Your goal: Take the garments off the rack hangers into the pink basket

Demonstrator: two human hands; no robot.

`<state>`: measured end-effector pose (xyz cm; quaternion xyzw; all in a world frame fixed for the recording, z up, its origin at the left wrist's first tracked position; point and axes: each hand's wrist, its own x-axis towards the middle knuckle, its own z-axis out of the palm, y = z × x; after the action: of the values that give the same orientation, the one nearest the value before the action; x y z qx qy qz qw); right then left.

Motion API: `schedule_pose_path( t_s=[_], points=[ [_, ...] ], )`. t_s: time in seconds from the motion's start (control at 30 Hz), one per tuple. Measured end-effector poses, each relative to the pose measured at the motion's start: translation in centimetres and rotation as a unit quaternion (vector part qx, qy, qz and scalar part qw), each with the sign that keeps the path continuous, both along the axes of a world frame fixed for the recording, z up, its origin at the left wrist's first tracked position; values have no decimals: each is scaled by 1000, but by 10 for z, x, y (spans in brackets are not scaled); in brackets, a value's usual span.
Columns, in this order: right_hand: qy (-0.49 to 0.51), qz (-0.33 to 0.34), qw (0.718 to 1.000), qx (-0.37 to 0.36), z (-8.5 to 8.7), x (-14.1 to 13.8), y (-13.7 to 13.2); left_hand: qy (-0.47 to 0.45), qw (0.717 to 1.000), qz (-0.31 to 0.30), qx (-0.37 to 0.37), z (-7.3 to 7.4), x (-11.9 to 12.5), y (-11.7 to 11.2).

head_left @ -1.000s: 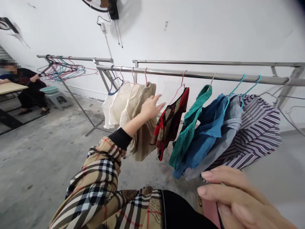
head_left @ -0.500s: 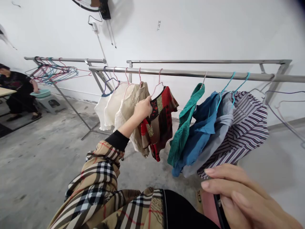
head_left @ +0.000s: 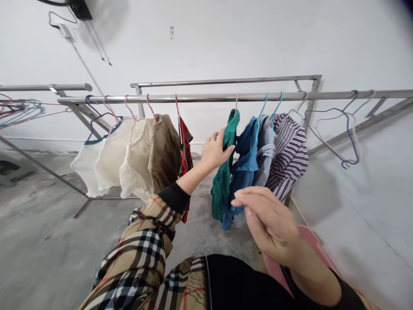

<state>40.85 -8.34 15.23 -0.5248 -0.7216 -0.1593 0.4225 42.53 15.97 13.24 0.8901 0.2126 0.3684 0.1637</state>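
My left hand (head_left: pixel 215 150) is open, fingers spread, with its thumb at the edge of a green garment (head_left: pixel 223 185) on a pale hanger. Lower down, my right hand (head_left: pixel 271 226) is loosely curled, fingers together, and nothing shows in it. It is in front of a blue garment (head_left: pixel 247 150) on a turquoise hanger. A grey garment (head_left: pixel 265 148) and a striped shirt (head_left: pixel 290 148) hang just beyond. Left of my left hand, a red patterned top (head_left: pixel 186 144) hangs nearly edge-on, partly hidden by my forearm.
The metal rail (head_left: pixel 206 98) runs across the view. Several pale tops hang on its left, beside a brown garment (head_left: pixel 165 150). A bare purple hanger (head_left: pixel 351 148) hangs at the right. Below stands a pink container (head_left: pixel 311 239). Another rack (head_left: pixel 35 88) holds hangers.
My left hand has let go of the red patterned top and moved right to the green garment. My right hand has moved up and left, its fingers now curled. The view has swung right.
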Motion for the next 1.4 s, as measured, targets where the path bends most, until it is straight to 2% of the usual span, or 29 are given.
schedule_pose_path(
  t_s=[0.07,0.17,0.27,0.4,0.53,0.67,0.73,0.9,1.23,1.3,1.33,1.4],
  points=[
    [4,-34,999,-7,-7,12,5,-7,998,-17,-62,2,22,-1],
    [17,-130,991,-14,-18,42,13,-32,992,-49,-110,5,33,10],
    [52,-235,970,-21,-32,83,29,-42,993,-28,-103,6,22,21],
    [141,-311,939,-47,-50,135,64,-25,996,38,-81,5,-4,29],
    [190,-372,900,-126,-53,160,102,-12,992,95,-82,3,-25,36],
    [205,-424,855,-216,-47,159,123,3,990,119,-73,4,-40,43],
    [204,-431,847,-235,-45,152,129,8,990,124,-68,5,-46,45],
    [177,-394,867,-249,-44,124,142,9,987,143,-67,6,-54,50],
    [100,-289,897,-318,-35,75,173,28,986,153,-56,3,-48,47],
    [91,-272,911,-295,-32,77,168,26,986,154,-58,2,-48,47],
    [82,-284,918,-264,-29,83,163,23,986,153,-60,1,-49,48],
    [73,-362,915,-165,-22,105,149,18,986,150,-66,0,-53,49]
  ],
)
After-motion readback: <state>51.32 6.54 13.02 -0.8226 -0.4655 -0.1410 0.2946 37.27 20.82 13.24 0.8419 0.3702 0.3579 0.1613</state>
